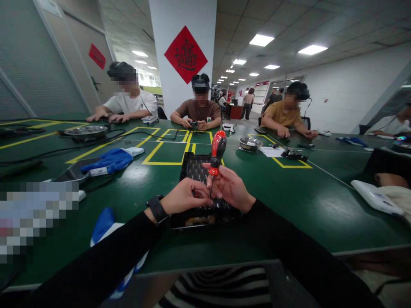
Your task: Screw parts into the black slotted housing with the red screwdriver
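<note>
A red-and-black screwdriver (218, 147) stands nearly upright, handle up and shaft down, in front of me. My right hand (233, 186) grips it around the collar and upper shaft. Close to the shaft's lower end, the thumb and fingers of my left hand (188, 196) are pinched together; whatever they hold is hidden. Both hands are over a black plastic casing (221, 216) with internal parts showing at its near edge. Just behind them lies a dark tray (196, 167) with several small screws in it. The screwdriver's tip is hard to make out.
Blue-and-white cloths or gloves (111, 160) lie to the left, another (104, 226) nearer me. A metal bowl (250, 143) and small black parts (293, 155) sit beyond, to the right. A white device (375, 196) is at right. Several people sit around the green table (289, 201).
</note>
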A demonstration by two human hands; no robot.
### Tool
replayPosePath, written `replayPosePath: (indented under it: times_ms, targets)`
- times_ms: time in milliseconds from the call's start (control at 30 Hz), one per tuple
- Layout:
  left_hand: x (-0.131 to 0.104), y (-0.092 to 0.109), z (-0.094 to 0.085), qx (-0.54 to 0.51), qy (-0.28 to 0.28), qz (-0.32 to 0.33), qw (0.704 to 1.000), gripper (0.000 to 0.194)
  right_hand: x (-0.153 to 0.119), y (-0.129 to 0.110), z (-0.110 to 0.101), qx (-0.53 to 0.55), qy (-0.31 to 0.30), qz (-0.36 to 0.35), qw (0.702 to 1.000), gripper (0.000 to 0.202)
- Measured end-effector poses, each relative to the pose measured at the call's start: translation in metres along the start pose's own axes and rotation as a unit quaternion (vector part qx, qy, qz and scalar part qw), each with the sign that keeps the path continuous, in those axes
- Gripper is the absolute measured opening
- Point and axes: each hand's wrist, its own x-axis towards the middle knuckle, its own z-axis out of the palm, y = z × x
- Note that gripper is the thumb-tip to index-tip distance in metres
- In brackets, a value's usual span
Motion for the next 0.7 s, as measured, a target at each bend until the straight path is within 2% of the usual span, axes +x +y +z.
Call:
replayPosePath:
  times_ms: [333, 567, 700]
  targets:
    - [-0.0002, 0.0006, 0.0006, 0.018, -0.008, 0.009, 1.000, 0.026, -0.0007, 0.0066, -0.0020, -0.042, 0.000, -0.041, 0.998, 0.029]
    - [0.0006, 0.0000, 0.0003, -0.012, -0.013, 0.008, 1.000, 0.024, -0.0004, 0.0001, -0.0025, 0.004, -0.008, 0.009, 1.000, 0.040]
    - [0.0008, 0.0015, -0.0001, -0.019, -0.016, 0.015, 1.000, 0.022, -0.0002, 0.0011, -0.0030, 0.005, 0.001, 0.001, 1.000, 0.037]
